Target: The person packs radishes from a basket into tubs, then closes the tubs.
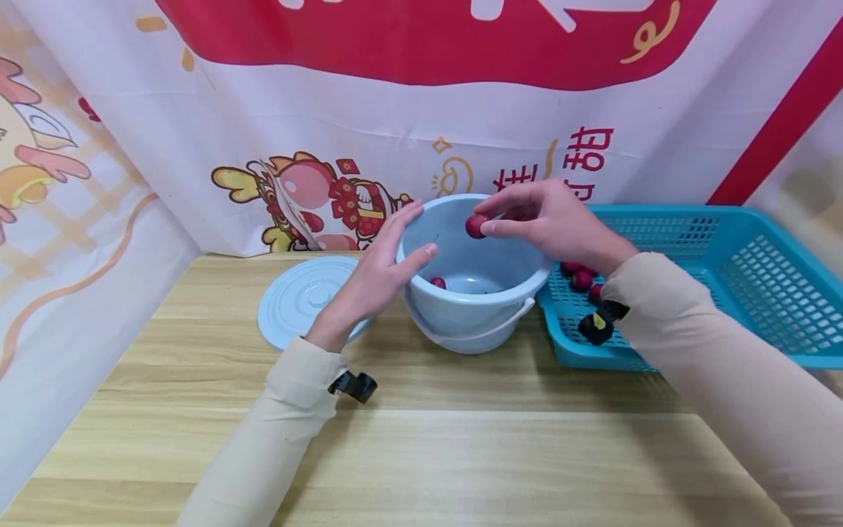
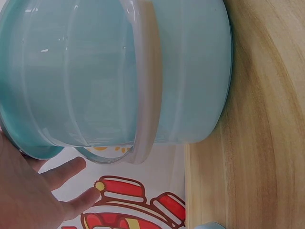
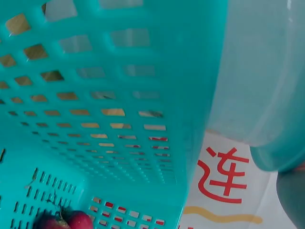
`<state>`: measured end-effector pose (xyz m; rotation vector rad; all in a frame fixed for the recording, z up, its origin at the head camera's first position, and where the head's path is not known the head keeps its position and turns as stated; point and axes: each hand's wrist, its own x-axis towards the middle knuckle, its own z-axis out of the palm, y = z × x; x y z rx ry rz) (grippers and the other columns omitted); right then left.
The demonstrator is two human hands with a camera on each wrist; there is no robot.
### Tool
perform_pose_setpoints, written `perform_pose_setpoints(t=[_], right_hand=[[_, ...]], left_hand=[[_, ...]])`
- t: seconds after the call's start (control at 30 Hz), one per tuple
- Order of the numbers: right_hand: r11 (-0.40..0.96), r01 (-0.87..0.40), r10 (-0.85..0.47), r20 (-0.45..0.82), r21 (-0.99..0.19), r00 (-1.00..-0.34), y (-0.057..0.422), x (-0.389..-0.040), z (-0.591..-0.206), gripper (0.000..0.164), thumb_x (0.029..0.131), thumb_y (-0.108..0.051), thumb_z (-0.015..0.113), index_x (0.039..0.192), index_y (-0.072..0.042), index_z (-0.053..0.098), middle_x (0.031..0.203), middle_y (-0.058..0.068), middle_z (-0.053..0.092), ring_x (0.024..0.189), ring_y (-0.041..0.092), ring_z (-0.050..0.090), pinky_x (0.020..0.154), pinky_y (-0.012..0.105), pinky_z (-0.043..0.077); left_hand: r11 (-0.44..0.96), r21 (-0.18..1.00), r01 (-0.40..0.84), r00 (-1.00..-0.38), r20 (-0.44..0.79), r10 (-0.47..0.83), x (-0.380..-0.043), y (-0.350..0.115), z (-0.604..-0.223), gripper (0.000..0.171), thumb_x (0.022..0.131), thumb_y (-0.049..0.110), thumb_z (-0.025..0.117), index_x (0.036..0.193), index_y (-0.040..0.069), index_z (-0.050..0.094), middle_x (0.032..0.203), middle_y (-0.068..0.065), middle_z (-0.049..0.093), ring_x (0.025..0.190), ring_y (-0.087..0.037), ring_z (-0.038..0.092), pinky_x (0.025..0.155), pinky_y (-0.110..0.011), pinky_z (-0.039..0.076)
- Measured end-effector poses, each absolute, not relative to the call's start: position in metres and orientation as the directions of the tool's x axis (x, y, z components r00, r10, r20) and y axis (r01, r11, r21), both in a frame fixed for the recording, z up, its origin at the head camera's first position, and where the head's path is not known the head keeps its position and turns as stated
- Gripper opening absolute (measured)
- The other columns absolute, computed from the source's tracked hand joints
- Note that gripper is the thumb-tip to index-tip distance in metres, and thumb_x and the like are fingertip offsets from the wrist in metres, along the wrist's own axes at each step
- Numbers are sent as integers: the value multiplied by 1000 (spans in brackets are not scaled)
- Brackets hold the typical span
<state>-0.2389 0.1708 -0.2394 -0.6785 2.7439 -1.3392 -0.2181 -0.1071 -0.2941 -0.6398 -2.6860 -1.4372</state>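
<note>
My right hand (image 1: 549,216) pinches a small round red radish (image 1: 476,226) between thumb and fingertips, over the mouth of a light blue bucket (image 1: 470,322). Against the bucket's left rim rests my left hand (image 1: 382,274), its fingers extended along the outside and the thumb over the edge. Inside the bucket, another radish (image 1: 437,282) lies near the bottom left. Several more radishes (image 1: 582,281) sit at the near-left end of a teal perforated basket (image 1: 665,214), partly hidden by the right wrist. Stems or roots show on the radishes (image 3: 78,220) in the right wrist view.
The round blue lid (image 1: 290,304) lies flat on the wooden table (image 1: 474,454), left of the bucket and partly behind the left hand. The bucket's handle (image 1: 527,307) hangs down its front. Close behind stands a printed white cloth backdrop (image 1: 369,110).
</note>
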Motion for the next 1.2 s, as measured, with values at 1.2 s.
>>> perform_pose_setpoints(t=[1.2], right_hand=[[644, -483, -459, 205, -593, -864, 159, -239, -257, 38, 91, -27, 85, 128, -21, 77, 118, 2, 80, 93, 20, 70, 82, 35, 59]], left_hand=[[485, 788, 379, -910, 223, 348, -219, -108, -294, 75, 103, 51, 57, 168, 29, 28, 178, 10, 19, 161, -26, 28, 124, -65, 38]])
